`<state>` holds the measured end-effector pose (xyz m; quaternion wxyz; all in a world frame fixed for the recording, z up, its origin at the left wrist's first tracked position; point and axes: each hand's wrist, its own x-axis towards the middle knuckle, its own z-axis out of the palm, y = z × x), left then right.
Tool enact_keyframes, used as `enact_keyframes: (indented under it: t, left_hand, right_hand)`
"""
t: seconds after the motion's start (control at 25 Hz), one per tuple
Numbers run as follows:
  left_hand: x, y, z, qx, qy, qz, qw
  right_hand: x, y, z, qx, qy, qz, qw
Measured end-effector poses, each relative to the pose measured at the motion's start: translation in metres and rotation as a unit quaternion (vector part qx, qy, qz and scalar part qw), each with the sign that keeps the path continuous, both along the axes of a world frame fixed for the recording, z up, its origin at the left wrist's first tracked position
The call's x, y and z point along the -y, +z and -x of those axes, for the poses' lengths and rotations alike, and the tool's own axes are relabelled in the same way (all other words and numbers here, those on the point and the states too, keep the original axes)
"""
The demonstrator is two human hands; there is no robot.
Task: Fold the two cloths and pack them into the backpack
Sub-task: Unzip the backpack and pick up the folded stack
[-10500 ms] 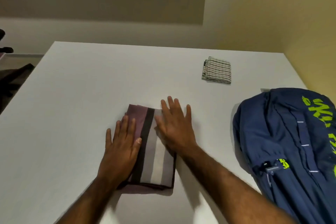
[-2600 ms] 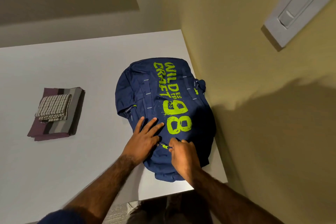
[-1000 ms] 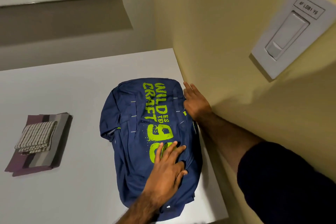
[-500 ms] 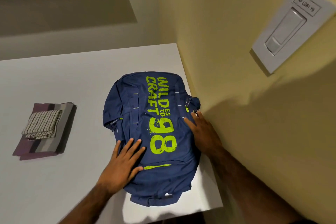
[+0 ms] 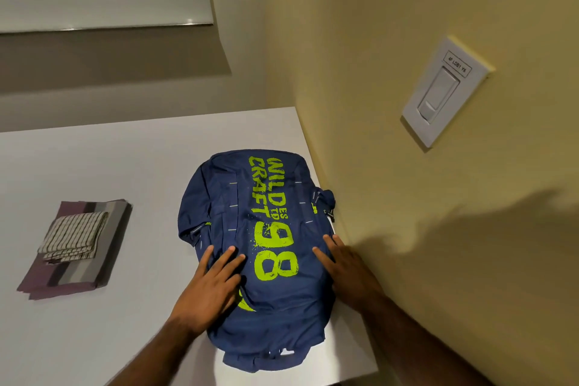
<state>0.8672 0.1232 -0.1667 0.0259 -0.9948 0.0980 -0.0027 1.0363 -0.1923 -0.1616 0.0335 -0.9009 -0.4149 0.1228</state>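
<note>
A navy backpack (image 5: 266, 197) with lime-green lettering lies flat on the white table (image 5: 94, 338), close to the yellow wall. My left hand (image 5: 210, 285) rests flat on its left side with fingers spread. My right hand (image 5: 344, 266) lies flat on its right edge, next to the wall. Neither hand grips anything. At the left, a small folded checked cloth (image 5: 75, 235) sits on top of a larger folded striped purple-and-grey cloth (image 5: 94, 266).
The yellow wall (image 5: 407, 229) runs along the table's right edge, with a white light switch (image 5: 441, 94) on it. The table's near edge is just below the backpack. A grey wall with a pale blind stands behind the table.
My right hand has slid back along the backpack's right edge toward me. My left hand has shifted slightly further onto the bag. The stacked cloths have not moved.
</note>
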Motion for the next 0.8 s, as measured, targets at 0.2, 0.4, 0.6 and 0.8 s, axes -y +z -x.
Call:
enact_keyframes:
  t: [0.2,0.4,0.6,0.8]
  left_hand:
    - [-0.002,0.034,-0.012,0.087,0.072,0.161,0.981]
    - [-0.021,0.075,-0.028,0.100,0.144,0.286,0.942]
    - [-0.046,0.116,-0.041,0.204,0.205,0.409,0.865]
    - [-0.082,0.127,-0.111,0.239,0.312,0.398,0.829]
  right_hand:
    - [0.000,0.002,-0.002,-0.043,-0.018,-0.019,0.999]
    - [-0.019,0.016,-0.019,0.033,-0.057,-0.157,0.985]
    - [-0.059,0.040,-0.047,-0.134,-0.226,-0.356,0.897]
    - [-0.120,0.067,-0.096,-0.176,-0.278,-0.405,0.853]
